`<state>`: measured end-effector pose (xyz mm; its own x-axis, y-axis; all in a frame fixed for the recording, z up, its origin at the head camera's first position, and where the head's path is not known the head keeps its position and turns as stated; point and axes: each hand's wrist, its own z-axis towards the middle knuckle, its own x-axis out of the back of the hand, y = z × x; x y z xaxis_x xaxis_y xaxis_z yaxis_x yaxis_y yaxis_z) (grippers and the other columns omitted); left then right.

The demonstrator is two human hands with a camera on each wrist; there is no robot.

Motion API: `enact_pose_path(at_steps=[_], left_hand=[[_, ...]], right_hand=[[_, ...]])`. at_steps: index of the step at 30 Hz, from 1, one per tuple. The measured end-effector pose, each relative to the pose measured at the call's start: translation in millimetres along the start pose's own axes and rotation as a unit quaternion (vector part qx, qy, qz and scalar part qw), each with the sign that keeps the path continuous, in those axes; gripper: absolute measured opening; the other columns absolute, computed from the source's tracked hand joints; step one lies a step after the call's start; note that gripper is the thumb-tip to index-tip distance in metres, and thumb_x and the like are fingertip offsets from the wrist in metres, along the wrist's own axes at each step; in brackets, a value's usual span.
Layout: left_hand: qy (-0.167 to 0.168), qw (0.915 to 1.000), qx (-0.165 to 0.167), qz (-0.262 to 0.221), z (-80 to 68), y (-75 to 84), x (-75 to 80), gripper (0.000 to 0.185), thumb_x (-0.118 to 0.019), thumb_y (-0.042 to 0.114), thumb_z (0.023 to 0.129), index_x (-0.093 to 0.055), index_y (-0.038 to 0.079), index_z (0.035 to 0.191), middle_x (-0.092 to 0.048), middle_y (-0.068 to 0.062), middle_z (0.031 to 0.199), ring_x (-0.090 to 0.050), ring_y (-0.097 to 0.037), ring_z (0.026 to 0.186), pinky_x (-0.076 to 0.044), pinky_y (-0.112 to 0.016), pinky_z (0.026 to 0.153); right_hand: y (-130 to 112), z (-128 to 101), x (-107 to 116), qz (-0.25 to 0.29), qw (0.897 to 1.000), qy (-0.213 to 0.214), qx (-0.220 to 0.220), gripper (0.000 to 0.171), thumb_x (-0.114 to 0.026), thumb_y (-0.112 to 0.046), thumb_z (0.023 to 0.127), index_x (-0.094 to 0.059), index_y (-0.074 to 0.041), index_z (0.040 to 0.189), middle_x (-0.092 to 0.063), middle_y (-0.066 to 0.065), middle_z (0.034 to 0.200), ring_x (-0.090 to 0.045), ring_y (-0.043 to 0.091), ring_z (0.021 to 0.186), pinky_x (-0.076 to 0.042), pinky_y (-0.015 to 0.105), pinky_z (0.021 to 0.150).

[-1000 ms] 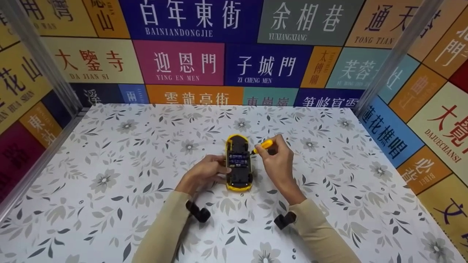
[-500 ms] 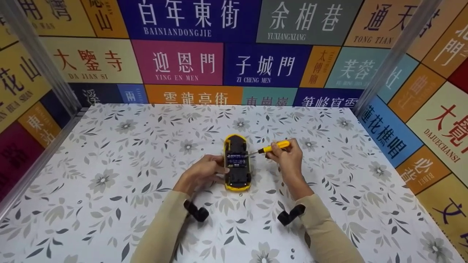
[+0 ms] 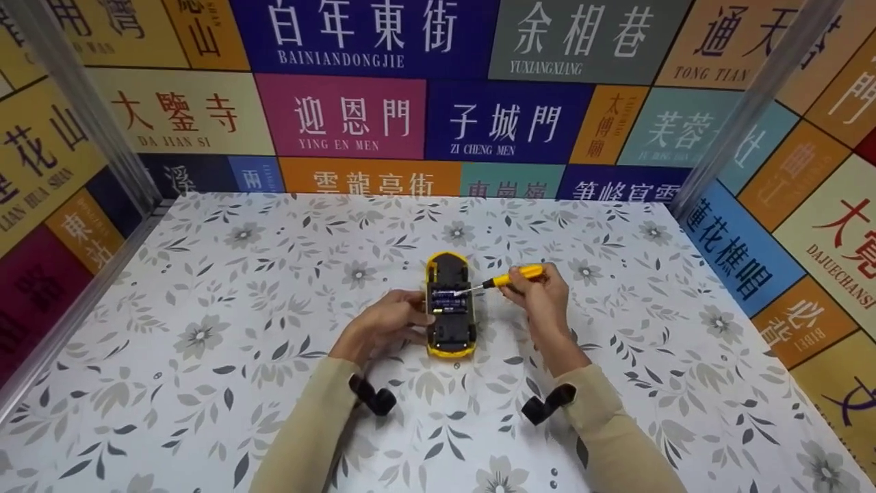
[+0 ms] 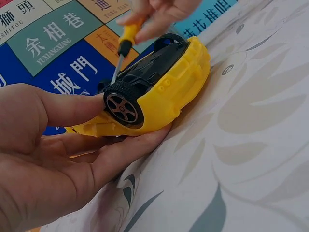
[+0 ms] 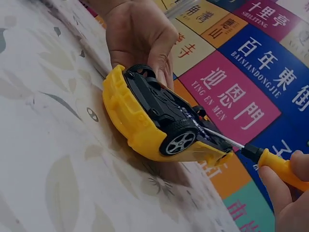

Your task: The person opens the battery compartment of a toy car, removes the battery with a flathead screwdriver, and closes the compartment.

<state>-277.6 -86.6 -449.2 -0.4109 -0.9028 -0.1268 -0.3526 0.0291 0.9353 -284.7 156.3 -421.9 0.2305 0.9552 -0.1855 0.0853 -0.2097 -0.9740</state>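
A yellow toy car (image 3: 452, 332) lies upside down, its black underside facing up and its wheels showing. Batteries (image 3: 448, 301) with dark blue wrappers sit in the opening across its middle. My left hand (image 3: 387, 322) grips the car by its left side, thumb on a wheel (image 4: 123, 108) and fingers underneath in the left wrist view. With my right hand (image 3: 544, 298) I hold a screwdriver (image 3: 518, 275) by its yellow handle. Its metal shaft (image 5: 223, 137) slants down to the left, and the tip reaches over the batteries.
A white cloth with grey flowers and leaves covers the table (image 3: 274, 424). Colourful panels with Chinese lettering (image 3: 506, 123) stand behind and at both sides. Clear upright posts (image 3: 746, 109) rise at the back corners. Each forearm wears a black wrist mount (image 3: 547, 404).
My right hand has moved right and tilted the screwdriver flatter, and its tip now reaches further over the batteries. The left hand keeps its grip on the car.
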Motion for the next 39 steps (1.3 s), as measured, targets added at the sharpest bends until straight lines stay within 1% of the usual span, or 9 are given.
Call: enact_pose_path(at_steps=[4,7,13,21,24,29,31,34,39], left_hand=[[0.005,1.0,0.004,-0.001,1.2,0.3,-0.3,0.054,-0.056,-0.007,0.09,-0.048,-0.002,0.143,-0.061,-0.022,0.133,-0.067,-0.031,0.114,-0.061,-0.045,0.094],[0.002,1.0,0.007,0.0,2.0,0.3,-0.7,0.056,-0.056,-0.007,0.09,-0.047,-0.002,0.145,-0.06,-0.022,0.135,-0.066,-0.033,0.116,-0.061,-0.045,0.095],[0.006,0.9999,0.012,0.0,2.7,-0.9,-1.8,0.057,-0.057,-0.007,0.089,-0.047,-0.001,0.145,-0.061,-0.022,0.135,-0.066,-0.033,0.116,-0.061,-0.045,0.095],[-0.003,0.9999,-0.009,0.01,3.1,-1.3,-3.0,0.057,-0.057,-0.005,0.089,-0.048,-0.001,0.145,-0.061,-0.023,0.136,-0.066,-0.035,0.118,-0.061,-0.047,0.094],[-0.004,1.0,-0.006,0.001,3.3,-1.5,-2.9,0.06,-0.058,-0.006,0.089,-0.046,0.0,0.147,-0.06,-0.023,0.137,-0.065,-0.036,0.119,-0.061,-0.047,0.094],[-0.01,0.9999,-0.008,-0.005,3.5,-2.2,-2.1,0.061,-0.058,-0.006,0.088,-0.045,-0.001,0.148,-0.059,-0.023,0.139,-0.065,-0.036,0.12,-0.061,-0.047,0.094],[-0.01,0.9999,-0.009,-0.001,3.6,-2.3,-1.9,0.059,-0.057,-0.006,0.088,-0.046,-0.001,0.146,-0.06,-0.023,0.137,-0.065,-0.035,0.119,-0.061,-0.047,0.094],[-0.01,0.9999,-0.006,0.006,3.6,-2.1,-1.9,0.056,-0.057,-0.006,0.089,-0.049,-0.001,0.144,-0.06,-0.023,0.136,-0.066,-0.034,0.117,-0.061,-0.046,0.094],[-0.006,0.9999,0.0,0.01,3.2,-1.2,-0.8,0.054,-0.057,-0.007,0.09,-0.049,-0.003,0.143,-0.06,-0.024,0.135,-0.067,-0.031,0.113,-0.061,-0.045,0.095]], right_hand=[[-6.5,-6.7,-0.1,-0.055,0.993,0.019,0.099,0.019,-0.066,-0.003,0.094,-0.051,0.0,0.105,-0.059,0.01,0.102,-0.069,0.008,0.084,-0.064,0.022,0.077],[-6.8,-10.2,-0.8,-0.078,0.987,0.019,0.142,0.019,-0.067,0.001,0.092,-0.052,0.002,0.103,-0.06,0.011,0.099,-0.068,0.009,0.084,-0.064,0.022,0.076],[-5.0,-13.9,-1.3,-0.117,0.979,0.029,0.166,0.017,-0.069,0.0,0.091,-0.055,0.0,0.101,-0.062,0.012,0.099,-0.067,0.009,0.085,-0.063,0.02,0.075],[-6.0,-19.2,-3.5,-0.143,0.968,0.028,0.204,0.02,-0.073,-0.005,0.089,-0.055,-0.002,0.097,-0.064,0.012,0.094,-0.068,0.01,0.083,-0.063,0.021,0.071],[-5.9,-22.8,-4.8,-0.171,0.959,0.026,0.226,0.021,-0.074,-0.008,0.089,-0.056,-0.003,0.096,-0.065,0.012,0.091,-0.067,0.012,0.078,-0.062,0.019,0.067],[-6.6,-29.2,-8.2,-0.233,0.931,0.03,0.279,0.022,-0.076,-0.012,0.088,-0.058,-0.003,0.095,-0.068,0.013,0.086,-0.065,0.017,0.074,-0.055,0.016,0.062],[-7.9,-31.3,-9.0,-0.247,0.924,0.03,0.292,0.022,-0.077,-0.013,0.088,-0.058,-0.003,0.095,-0.069,0.013,0.088,-0.066,0.018,0.077,-0.054,0.015,0.064],[-11.6,-33.7,-8.1,-0.242,0.924,0.028,0.295,0.023,-0.077,-0.015,0.088,-0.058,-0.003,0.096,-0.069,0.011,0.091,-0.068,0.018,0.079,-0.056,0.016,0.064],[-16.5,-31.7,-4.4,-0.194,0.942,0.024,0.272,0.023,-0.075,-0.012,0.09,-0.057,-0.003,0.099,-0.065,0.01,0.094,-0.067,0.013,0.081,-0.061,0.018,0.067]])
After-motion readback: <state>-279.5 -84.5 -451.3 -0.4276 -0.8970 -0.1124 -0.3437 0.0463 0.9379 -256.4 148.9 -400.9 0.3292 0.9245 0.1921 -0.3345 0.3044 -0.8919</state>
